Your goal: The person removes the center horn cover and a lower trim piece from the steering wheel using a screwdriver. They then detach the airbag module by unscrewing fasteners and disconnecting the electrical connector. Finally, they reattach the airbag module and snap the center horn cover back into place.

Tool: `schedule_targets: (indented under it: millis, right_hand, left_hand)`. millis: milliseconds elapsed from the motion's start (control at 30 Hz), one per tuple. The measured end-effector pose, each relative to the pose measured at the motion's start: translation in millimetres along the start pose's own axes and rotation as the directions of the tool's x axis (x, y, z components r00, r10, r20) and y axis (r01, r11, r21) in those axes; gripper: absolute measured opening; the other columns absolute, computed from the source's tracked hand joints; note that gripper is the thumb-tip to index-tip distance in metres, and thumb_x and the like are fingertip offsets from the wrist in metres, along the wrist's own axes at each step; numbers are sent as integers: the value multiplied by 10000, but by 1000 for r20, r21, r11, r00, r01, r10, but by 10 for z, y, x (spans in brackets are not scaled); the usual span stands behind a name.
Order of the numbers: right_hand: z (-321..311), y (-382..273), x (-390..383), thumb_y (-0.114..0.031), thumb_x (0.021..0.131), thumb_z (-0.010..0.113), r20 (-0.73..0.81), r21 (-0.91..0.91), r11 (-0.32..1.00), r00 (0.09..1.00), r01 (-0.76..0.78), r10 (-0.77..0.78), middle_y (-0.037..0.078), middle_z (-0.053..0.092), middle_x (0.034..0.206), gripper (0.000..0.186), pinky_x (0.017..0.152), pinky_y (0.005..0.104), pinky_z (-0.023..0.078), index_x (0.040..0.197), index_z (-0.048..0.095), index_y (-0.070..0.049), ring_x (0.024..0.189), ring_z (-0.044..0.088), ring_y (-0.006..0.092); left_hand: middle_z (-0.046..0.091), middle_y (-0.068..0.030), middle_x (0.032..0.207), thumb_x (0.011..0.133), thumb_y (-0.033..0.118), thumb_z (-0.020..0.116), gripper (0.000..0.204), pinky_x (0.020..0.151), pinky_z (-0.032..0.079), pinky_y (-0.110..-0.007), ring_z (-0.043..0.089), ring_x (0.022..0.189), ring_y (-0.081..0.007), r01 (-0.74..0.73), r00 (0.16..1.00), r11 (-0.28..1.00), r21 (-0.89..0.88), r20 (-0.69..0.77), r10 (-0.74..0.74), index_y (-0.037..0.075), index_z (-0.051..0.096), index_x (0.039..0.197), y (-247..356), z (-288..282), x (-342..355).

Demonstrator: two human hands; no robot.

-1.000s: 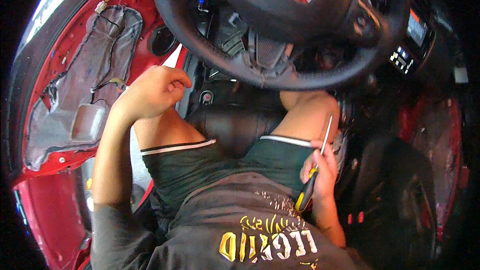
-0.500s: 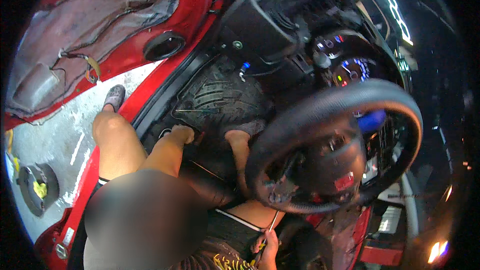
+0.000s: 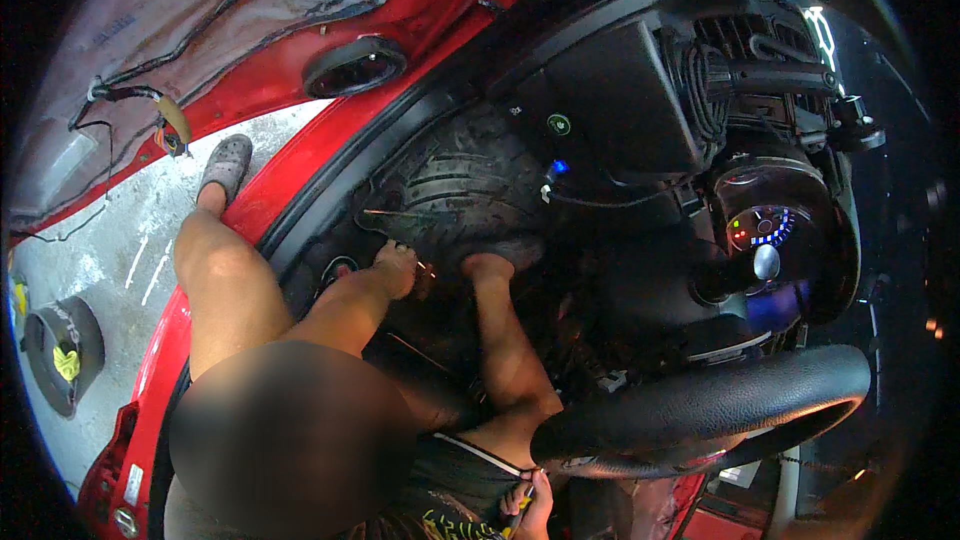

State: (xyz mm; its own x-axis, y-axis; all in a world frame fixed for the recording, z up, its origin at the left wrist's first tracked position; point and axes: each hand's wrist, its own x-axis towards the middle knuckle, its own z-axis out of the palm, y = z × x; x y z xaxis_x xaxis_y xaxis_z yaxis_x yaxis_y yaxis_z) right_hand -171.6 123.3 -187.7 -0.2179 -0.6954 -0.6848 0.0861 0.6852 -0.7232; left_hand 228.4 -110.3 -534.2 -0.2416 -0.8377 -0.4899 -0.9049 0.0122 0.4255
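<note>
My left hand [image 3: 400,268] reaches down to the footwell floor beside the seat, its fingers curled. A small reddish, shiny bit [image 3: 428,268] shows at its fingertips; what the fingers hold, if anything, I cannot make out. In my right hand [image 3: 540,507], at the lower edge near my lap, is a screwdriver [image 3: 522,502] with a yellow and black handle. Its shaft is hard to see now. The black steering wheel [image 3: 700,410] is to the right of my right leg. Below the left hand, a round-ended dark part with a red mark [image 3: 340,268] lies by the door sill.
The red door [image 3: 440,10] stands open, with a speaker [image 3: 355,68] and hanging wires [image 3: 170,125]. A black floor mat [image 3: 450,175] lies under a blue-tipped cable [image 3: 560,168]. The instrument cluster [image 3: 765,225] is lit. A black ring-shaped part [image 3: 65,355] with yellow cloth sits on the ground outside.
The view has swung, so the steering wheel now appears lower and the dashboard shows more fully. My left hand stays low in the footwell. The screwdriver's shaft, plain before, hardly shows.
</note>
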Motion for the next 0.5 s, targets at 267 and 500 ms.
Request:
schedule_targets:
  millis: [267,500]
  right_hand:
    - [4,-56,-78,-353,1091,542,-54,-15,998,997,-54,53,82,504,578,305,395,391,344,1089,626,-59,382,410,228]
    - [-44,-11,-143,-373,1096,530,-140,-47,998,990,-33,26,77,495,565,318,393,388,333,1093,627,-70,370,394,223]
  left_hand:
    - [596,-120,1548,961,326,739,522,1187,371,-561,501,1478,-297,107,972,994,-26,215,-99,144,692,1448,97,-27,132]
    - [729,-62,1405,959,419,731,500,1090,496,-553,661,1334,-316,-11,962,1000,-4,274,12,154,743,1383,39,-118,12]
